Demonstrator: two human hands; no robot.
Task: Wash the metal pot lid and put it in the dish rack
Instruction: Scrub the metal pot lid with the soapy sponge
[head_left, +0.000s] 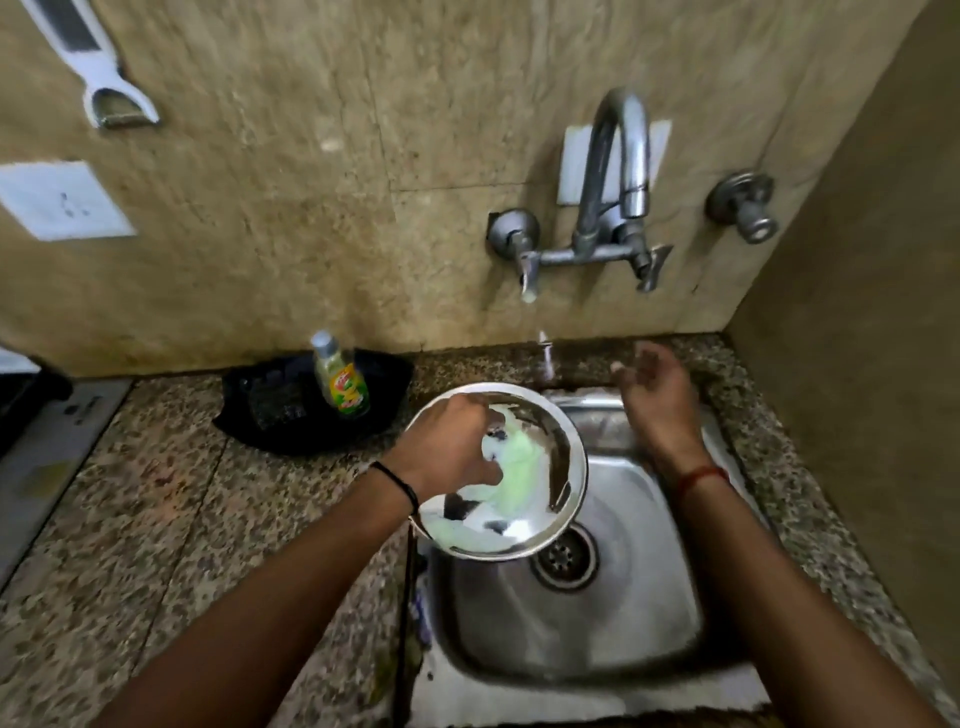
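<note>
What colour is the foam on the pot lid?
Pale green with white, on the pot lid held by the left hand; head view.

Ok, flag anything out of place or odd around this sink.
Water falls from the small tap onto the counter edge behind the sink, not into the basin. The soapy lid, gripped by the left hand, sits clear of it. The right hand hovers open nearby.

left hand (447, 447) curled (grip), right hand (655, 392) relaxed
</note>
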